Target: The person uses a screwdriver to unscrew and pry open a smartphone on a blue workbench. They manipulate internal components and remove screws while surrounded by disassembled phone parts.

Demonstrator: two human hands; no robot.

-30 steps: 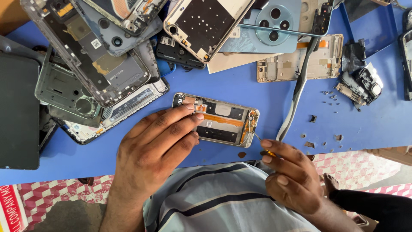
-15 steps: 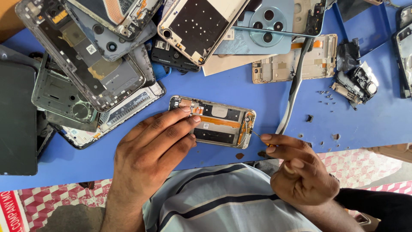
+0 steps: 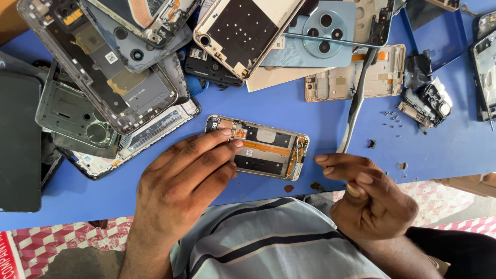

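An opened phone frame (image 3: pixel 268 147) with an orange flex strip lies on the blue table (image 3: pixel 330 116) in front of me. My left hand (image 3: pixel 186 175) rests flat on its left end, fingertips pressing the frame down. My right hand (image 3: pixel 369 194) hovers at the frame's right end, thumb and forefinger pinched around a thin metal tool whose tip nearly touches the frame's corner. Most of the tool is hidden in my fingers.
A heap of stripped phone frames and back covers (image 3: pixel 119 67) fills the far left. A light-blue back cover with a round camera ring (image 3: pixel 323 33) lies behind. A grey spudger (image 3: pixel 356 103), loose screws (image 3: pixel 395 121) and small black parts (image 3: pixel 429 101) sit at right.
My right hand has risen from the table edge toward the frame's right end. The left hand stays on the frame. The view has shifted slightly.
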